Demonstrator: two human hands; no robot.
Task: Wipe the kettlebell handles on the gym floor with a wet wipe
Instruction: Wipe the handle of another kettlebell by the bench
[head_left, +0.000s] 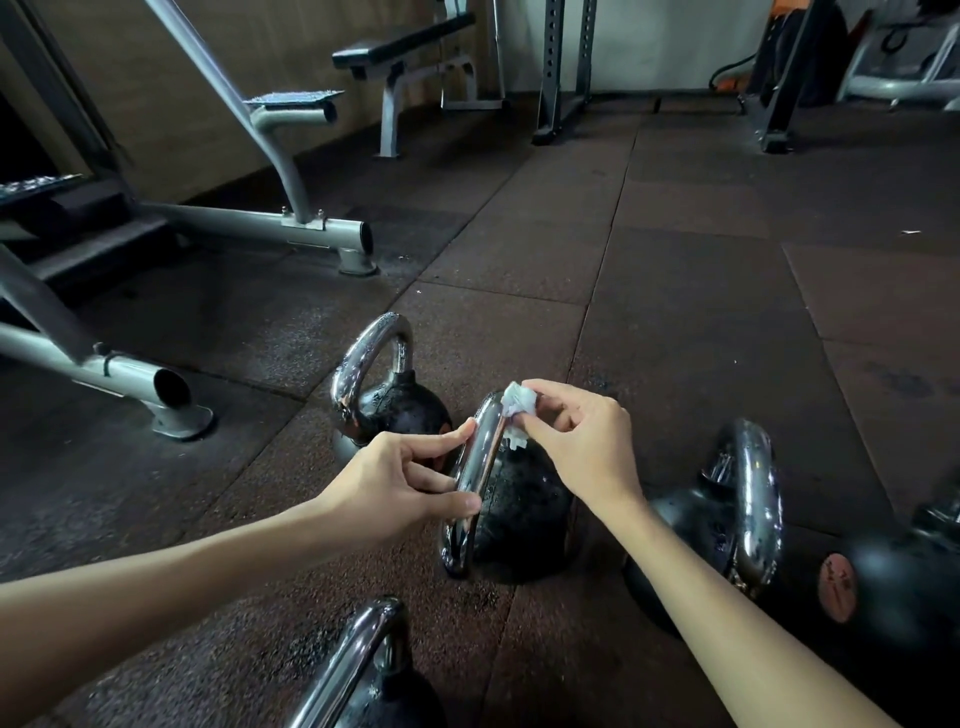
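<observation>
1. Kettlebells stand on the dark rubber floor tiles (675, 260); five are in view, each with a black body and a chrome handle.
2. The middle kettlebell (524, 519) sits at the centre of the view between the two hands, its chrome handle (470, 473) arching over its left side.
3. The right hand (576, 441) pinches a crumpled white wet wipe (517, 405) between thumb and fingertips and presses it on the far upper end of that handle.
4. The left hand (405, 478) holds the same handle from the left, forefinger tip on its upper part, thumb on its lower part, the other fingers curled in.
5. The far kettlebell (400, 405) stands upright just behind the left hand.
6. The right kettlebell (727, 519) lies beyond the right forearm, partly hidden by it.
7. The edge kettlebell (904, 587), at the right border, shows a round reddish label.
8. The near kettlebell (363, 670) is cut off by the bottom edge.
9. A grey machine frame (249, 223) fills the left, and a flat bench (405, 47) and a rack upright (558, 67) stand against the far wall.
</observation>
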